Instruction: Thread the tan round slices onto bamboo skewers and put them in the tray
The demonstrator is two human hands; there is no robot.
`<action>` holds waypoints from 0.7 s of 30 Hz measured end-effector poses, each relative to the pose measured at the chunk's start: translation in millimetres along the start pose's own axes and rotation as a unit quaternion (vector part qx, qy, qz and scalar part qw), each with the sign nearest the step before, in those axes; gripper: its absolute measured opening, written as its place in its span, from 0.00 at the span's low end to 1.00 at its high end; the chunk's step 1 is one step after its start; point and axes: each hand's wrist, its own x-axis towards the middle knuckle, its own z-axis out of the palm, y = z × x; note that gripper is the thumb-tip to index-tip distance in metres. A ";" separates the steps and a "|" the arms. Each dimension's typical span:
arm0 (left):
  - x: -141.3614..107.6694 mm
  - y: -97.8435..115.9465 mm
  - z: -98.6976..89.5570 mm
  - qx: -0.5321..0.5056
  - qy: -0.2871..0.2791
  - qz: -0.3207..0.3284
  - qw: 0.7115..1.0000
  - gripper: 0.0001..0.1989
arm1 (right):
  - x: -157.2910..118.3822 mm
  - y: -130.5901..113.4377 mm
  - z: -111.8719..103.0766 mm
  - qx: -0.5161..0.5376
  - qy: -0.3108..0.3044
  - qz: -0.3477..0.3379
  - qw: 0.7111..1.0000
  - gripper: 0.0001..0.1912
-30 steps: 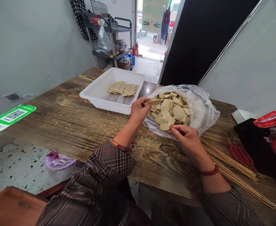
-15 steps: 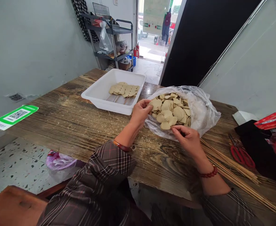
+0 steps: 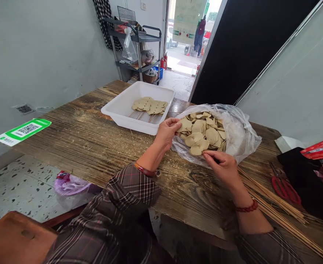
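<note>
A clear plastic bag (image 3: 242, 134) lies open on the wooden table, full of thin, round beige slices (image 3: 211, 135). At the bag's left edge, my left hand (image 3: 167, 134) pinches one round slice (image 3: 185, 125) between thumb and fingers. My right hand (image 3: 222, 164) is closed on the end of a thin skewer, which carries slices (image 3: 197, 143) over the near side of the pile. Most of that skewer is hidden behind the slices. Skewered slices (image 3: 150, 105) rest in a white tray (image 3: 134, 124) left of the bag, their sticks toward me.
Bare bamboo skewers (image 3: 274, 200) lie at the right, beside red-handled scissors (image 3: 284, 187) and a black cloth (image 3: 301, 179). Red packets (image 3: 319, 150) sit at the far right. A green and white QR card (image 3: 24, 131) is at the left table edge. Behind stands a shelf cart (image 3: 139, 38).
The whole view has shifted slightly, so the table's contents appear a little further right. Both hands keep their grips, and the slices on the skewer have tilted slightly.
</note>
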 end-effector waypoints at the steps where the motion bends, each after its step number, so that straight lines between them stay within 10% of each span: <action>1: 0.0 0.1 0.0 -0.001 0.001 0.000 1.000 0.08 | 0.2 -0.8 -0.4 0.001 -0.001 0.000 1.000 0.11; 21: -3.4 -4.5 2.9 0.012 -0.038 -0.002 0.999 0.09 | -0.5 3.6 2.4 0.002 0.004 0.014 1.000 0.12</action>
